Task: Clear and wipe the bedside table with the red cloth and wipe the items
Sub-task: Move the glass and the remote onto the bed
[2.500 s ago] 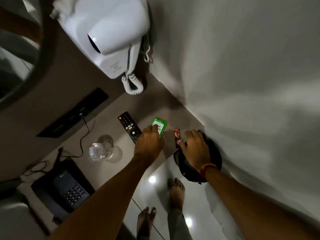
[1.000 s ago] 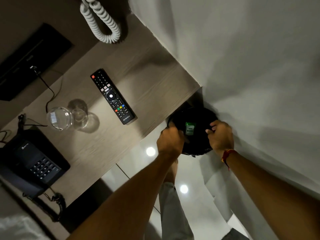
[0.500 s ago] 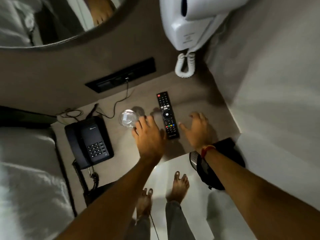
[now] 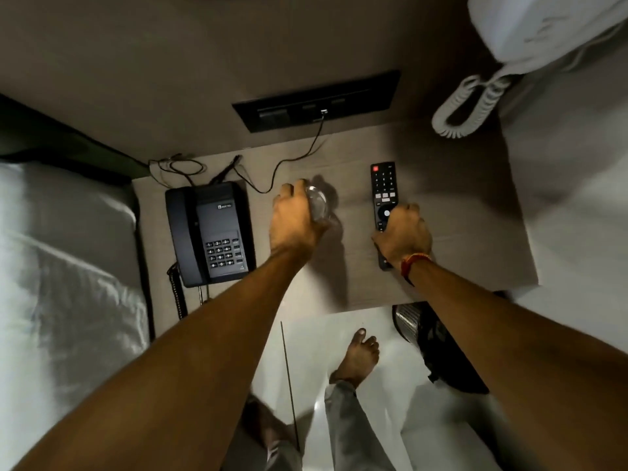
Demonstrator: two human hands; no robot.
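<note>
On the grey-brown wooden bedside table (image 4: 475, 212), well left of both hands, sits a black push-button desk telephone (image 4: 209, 232). To its right, the left hand (image 4: 295, 222) is curled round a clear round drinking glass (image 4: 317, 202), whose rim shows just past the fingertips (image 4: 289, 190); whether the glass is lifted or stands on the wood I cannot tell. Further right, the right hand (image 4: 402, 234) lies over the lower half of a long black television remote (image 4: 384, 198), fingers bent down along its edges in a closing hold. The remote's long axis runs from the table's front edge toward the wall, red power button at the far end beyond the fingers; its near end shows beside the wrist.

This looks like the clearing step: both items are being taken so the top can be wiped. Next, each needs a firm hold, a straight lift clear of the thin black cable (image 4: 299, 154) behind the glass, and somewhere to go. No red cloth is in view.
</note>
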